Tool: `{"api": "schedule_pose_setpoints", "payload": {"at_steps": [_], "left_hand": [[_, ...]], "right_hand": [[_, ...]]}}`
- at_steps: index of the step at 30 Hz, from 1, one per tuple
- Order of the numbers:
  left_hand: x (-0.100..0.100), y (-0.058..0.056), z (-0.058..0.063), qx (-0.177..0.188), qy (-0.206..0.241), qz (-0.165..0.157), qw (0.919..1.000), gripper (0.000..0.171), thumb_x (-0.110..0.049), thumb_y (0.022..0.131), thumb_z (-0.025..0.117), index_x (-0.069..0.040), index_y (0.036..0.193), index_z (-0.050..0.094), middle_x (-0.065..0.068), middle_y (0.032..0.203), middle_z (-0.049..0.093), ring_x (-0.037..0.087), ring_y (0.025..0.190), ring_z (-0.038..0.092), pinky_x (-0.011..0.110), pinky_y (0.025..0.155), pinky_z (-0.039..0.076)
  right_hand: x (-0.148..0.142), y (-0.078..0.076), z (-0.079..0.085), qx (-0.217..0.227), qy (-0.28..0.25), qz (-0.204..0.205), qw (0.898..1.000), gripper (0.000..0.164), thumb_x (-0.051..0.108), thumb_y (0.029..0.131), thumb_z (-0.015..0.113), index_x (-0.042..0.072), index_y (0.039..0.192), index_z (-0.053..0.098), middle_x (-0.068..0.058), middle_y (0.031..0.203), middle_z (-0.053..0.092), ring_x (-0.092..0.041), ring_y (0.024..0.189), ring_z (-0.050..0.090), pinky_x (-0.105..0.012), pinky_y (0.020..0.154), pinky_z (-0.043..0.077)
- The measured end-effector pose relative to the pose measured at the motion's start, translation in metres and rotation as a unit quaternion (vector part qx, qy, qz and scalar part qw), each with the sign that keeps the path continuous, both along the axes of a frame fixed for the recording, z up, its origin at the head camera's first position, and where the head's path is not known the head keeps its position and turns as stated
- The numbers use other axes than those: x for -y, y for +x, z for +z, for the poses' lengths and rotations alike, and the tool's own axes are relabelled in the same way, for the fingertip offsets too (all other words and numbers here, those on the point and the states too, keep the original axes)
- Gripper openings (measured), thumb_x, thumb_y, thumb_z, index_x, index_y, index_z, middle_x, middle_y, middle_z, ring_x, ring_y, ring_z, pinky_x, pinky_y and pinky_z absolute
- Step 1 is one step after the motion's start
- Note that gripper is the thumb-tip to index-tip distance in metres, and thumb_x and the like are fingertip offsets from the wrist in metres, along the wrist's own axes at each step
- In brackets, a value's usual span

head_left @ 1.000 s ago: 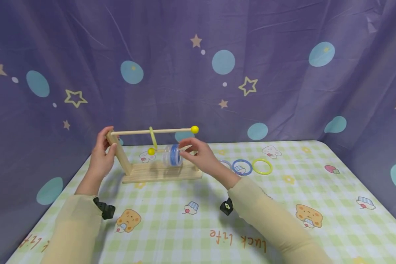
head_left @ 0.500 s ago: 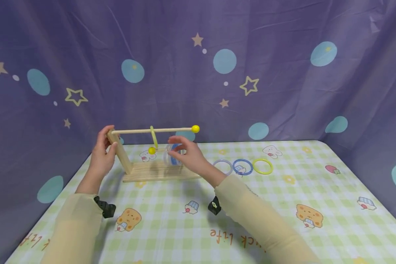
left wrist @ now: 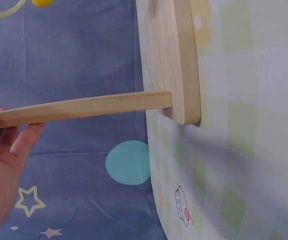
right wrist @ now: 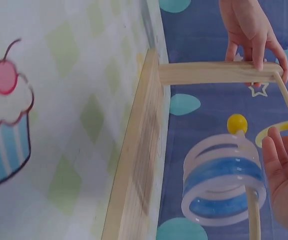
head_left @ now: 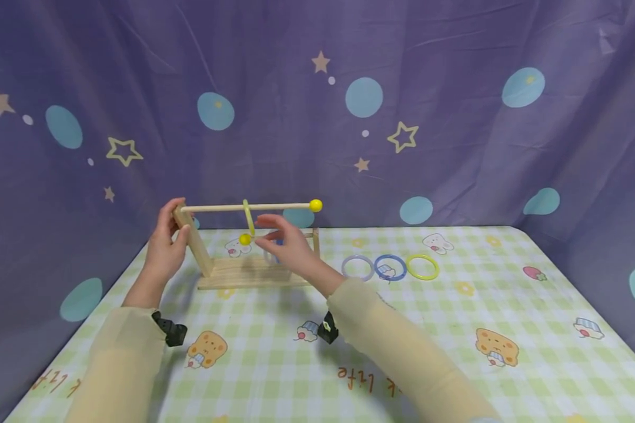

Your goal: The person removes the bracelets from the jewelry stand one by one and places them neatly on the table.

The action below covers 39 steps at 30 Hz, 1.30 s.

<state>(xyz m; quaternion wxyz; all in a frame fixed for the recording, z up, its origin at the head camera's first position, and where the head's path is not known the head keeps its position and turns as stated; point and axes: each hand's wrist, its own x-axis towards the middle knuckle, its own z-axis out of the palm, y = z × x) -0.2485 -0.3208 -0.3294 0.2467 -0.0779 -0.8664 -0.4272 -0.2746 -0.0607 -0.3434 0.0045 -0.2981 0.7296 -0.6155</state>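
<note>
My left hand (head_left: 167, 244) grips the top of the wooden upright (head_left: 194, 244) of a ring stand, fingers behind and thumb in front. A yellow ring (head_left: 249, 217) hangs on the upper rod (head_left: 217, 208), which ends in a yellow ball. Several clear-whitish and blue rings (right wrist: 224, 172) hang together on the lower rod (right wrist: 254, 215), close to its yellow ball (right wrist: 237, 123). My right hand (head_left: 288, 244) is in front of these rings, partly hiding them in the head view. Its fingers are extended beside the yellow ring, thumb and forefinger apart; contact cannot be told.
On the checkered tablecloth (head_left: 444, 329), right of the stand, lie a pale lilac ring (head_left: 344, 267), a blue ring (head_left: 376, 267) and a yellow ring (head_left: 437, 267) in a row. The wooden base (head_left: 249, 276) rests on the cloth. A purple curtain (head_left: 455, 176) hangs behind.
My right hand has moved left, from the right side of the hanging rings to beside the yellow ring. The pale lilac ring on the cloth has come into fuller view. My left hand keeps its hold.
</note>
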Motion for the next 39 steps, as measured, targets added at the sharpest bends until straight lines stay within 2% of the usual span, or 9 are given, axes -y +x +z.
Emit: {"api": "schedule_pose_setpoints", "payload": {"at_steps": [4, 11, 16, 21, 26, 31, 39], "left_hand": [[0.0, 0.0, 0.001, 0.001, 0.003, 0.0, 1.0, 0.055, -0.001, 0.103, 0.041, -0.019, 0.152, 0.024, 0.027, 0.136, 0.047, 0.043, 0.132, 0.038, 0.062, 0.099, 0.038], [-0.001, 0.0, 0.001, -0.001, 0.005, -0.002, 1.0, 0.054, -0.001, 0.103, 0.041, -0.019, 0.151, 0.025, 0.027, 0.136, 0.047, 0.043, 0.131, 0.039, 0.062, 0.099, 0.037], [-0.001, -0.002, 0.001, -0.001, 0.005, -0.002, 1.0, 0.054, -0.001, 0.103, 0.041, -0.019, 0.151, 0.025, 0.027, 0.135, 0.047, 0.043, 0.131, 0.039, 0.063, 0.099, 0.037], [0.0, -0.003, 0.001, 0.002, 0.005, -0.001, 1.0, 0.056, 0.001, 0.103, 0.041, -0.02, 0.152, 0.024, 0.026, 0.136, 0.047, 0.043, 0.131, 0.039, 0.062, 0.099, 0.038], [0.0, -0.002, 0.0, 0.011, 0.008, -0.001, 0.9999, 0.056, 0.0, 0.103, 0.04, -0.021, 0.152, 0.023, 0.026, 0.137, 0.046, 0.043, 0.132, 0.037, 0.062, 0.1, 0.036], [-0.001, -0.001, 0.001, 0.016, 0.011, 0.0, 0.9998, 0.056, -0.001, 0.103, 0.039, -0.021, 0.152, 0.022, 0.025, 0.138, 0.046, 0.042, 0.133, 0.036, 0.062, 0.101, 0.035], [0.0, -0.001, 0.001, 0.02, 0.009, 0.003, 0.9998, 0.056, -0.001, 0.103, 0.039, -0.021, 0.153, 0.022, 0.026, 0.139, 0.045, 0.043, 0.134, 0.035, 0.062, 0.101, 0.035]], "right_hand": [[0.007, 0.0, 0.0, 0.011, -0.012, 0.01, 1.0, 0.045, 0.01, 0.094, 0.065, 0.009, 0.137, 0.051, -0.009, 0.133, 0.057, -0.017, 0.097, 0.063, -0.028, 0.077, 0.056], [0.014, 0.003, 0.003, 0.024, -0.029, 0.006, 0.999, 0.038, 0.007, 0.095, 0.063, 0.004, 0.132, 0.054, -0.01, 0.116, 0.064, -0.018, 0.086, 0.065, -0.023, 0.056, 0.05], [0.015, 0.0, 0.0, 0.006, -0.047, -0.033, 0.998, 0.027, 0.011, 0.095, 0.064, 0.004, 0.121, 0.06, -0.005, 0.101, 0.065, -0.014, 0.076, 0.064, -0.029, 0.061, 0.056], [0.01, -0.001, -0.001, -0.008, -0.085, -0.065, 0.994, 0.021, 0.007, 0.094, 0.064, 0.001, 0.114, 0.061, -0.008, 0.094, 0.065, -0.018, 0.071, 0.063, -0.041, 0.071, 0.058], [0.003, 0.0, -0.001, -0.017, -0.081, -0.097, 0.992, 0.017, 0.007, 0.094, 0.066, 0.003, 0.11, 0.063, -0.006, 0.091, 0.064, -0.016, 0.068, 0.063, -0.037, 0.064, 0.059], [-0.006, 0.0, -0.003, -0.033, -0.073, -0.107, 0.991, 0.018, 0.007, 0.093, 0.066, 0.002, 0.111, 0.063, -0.009, 0.092, 0.065, -0.017, 0.068, 0.062, -0.029, 0.062, 0.057], [-0.021, -0.003, -0.01, -0.066, -0.08, -0.108, 0.989, 0.017, 0.006, 0.093, 0.066, -0.001, 0.108, 0.063, -0.014, 0.092, 0.064, -0.023, 0.069, 0.064, -0.039, 0.063, 0.058]]}}
